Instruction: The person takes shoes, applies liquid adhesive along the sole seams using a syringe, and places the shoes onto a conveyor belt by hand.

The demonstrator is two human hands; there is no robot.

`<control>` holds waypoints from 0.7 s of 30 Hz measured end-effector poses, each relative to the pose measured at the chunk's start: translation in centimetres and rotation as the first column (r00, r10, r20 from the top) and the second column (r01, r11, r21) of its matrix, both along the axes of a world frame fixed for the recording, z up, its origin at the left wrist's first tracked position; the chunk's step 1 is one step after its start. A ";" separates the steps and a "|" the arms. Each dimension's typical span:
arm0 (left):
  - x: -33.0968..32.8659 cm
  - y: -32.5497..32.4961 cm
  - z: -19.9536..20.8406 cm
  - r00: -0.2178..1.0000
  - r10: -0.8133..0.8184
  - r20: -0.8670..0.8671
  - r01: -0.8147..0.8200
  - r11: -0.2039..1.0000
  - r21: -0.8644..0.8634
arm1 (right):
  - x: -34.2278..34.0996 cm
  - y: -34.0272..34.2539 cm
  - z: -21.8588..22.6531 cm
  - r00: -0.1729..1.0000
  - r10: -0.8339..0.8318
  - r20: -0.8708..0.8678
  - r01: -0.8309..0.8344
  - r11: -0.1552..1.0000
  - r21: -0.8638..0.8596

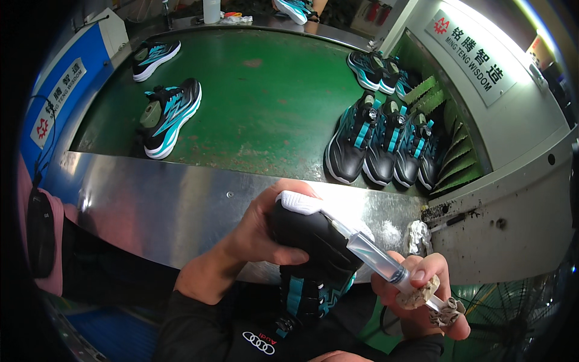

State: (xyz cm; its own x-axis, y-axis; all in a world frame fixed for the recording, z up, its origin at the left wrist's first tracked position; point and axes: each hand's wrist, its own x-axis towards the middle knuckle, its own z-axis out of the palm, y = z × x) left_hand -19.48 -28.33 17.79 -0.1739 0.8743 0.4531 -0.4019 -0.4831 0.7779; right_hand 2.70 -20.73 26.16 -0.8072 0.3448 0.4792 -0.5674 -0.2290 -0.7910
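Observation:
My left hand is closed around the toe end of a black sneaker with a white sole and turquoise trim. The shoe hangs in front of my chest, sole edge up and its turquoise strap toward me. A clear syringe is gripped in my right hand. Its narrow tip meets the seam between the white sole and the black upper, though exact contact is hard to make out. Lumpy beige wrapping surrounds the syringe's finger flange, and similar grey wrapping covers the plunger end.
Beyond a metal ledge lies a green conveyor belt. Two sneakers sit at its left; several black sneakers line its right side by a machine with green flaps. A fan stands at lower right. Another person's hand is at the far edge.

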 end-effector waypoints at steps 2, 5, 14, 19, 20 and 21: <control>-0.1 0.1 -0.1 1.000 0.005 -0.009 -0.005 1.000 -0.003 | 0.0 0.0 0.0 1.000 0.001 -0.008 -0.001 1.000 -0.026; -0.1 0.0 0.0 1.000 0.020 -0.002 -0.020 0.999 -0.032 | -0.1 0.1 -0.1 1.000 0.012 -0.018 -0.013 0.999 -0.029; -0.1 0.4 -0.5 0.996 0.081 0.046 -0.076 0.992 -0.103 | 1.0 -0.1 -1.3 1.000 -0.020 -0.010 0.019 0.994 -0.108; -0.3 0.6 -0.8 0.988 0.132 0.076 -0.122 0.985 -0.121 | 1.6 0.5 -2.5 0.999 -0.047 -0.023 0.046 0.997 -0.068; -0.3 0.6 -0.9 0.989 0.127 0.075 -0.117 0.985 -0.128 | 1.8 0.7 -2.8 0.999 -0.045 -0.020 0.044 0.997 -0.060; -0.3 0.6 -0.9 0.986 0.137 0.099 -0.122 0.982 -0.142 | 2.0 0.8 -3.1 0.999 -0.043 -0.016 0.042 0.998 -0.054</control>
State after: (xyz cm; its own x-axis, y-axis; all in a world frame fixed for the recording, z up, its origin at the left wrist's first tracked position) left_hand -19.74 -27.71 16.86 -0.3310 0.8931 0.3046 -0.4284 -0.4299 0.7948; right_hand 4.68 -19.90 23.04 -0.7830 0.4042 0.4727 -0.5908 -0.2458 -0.7685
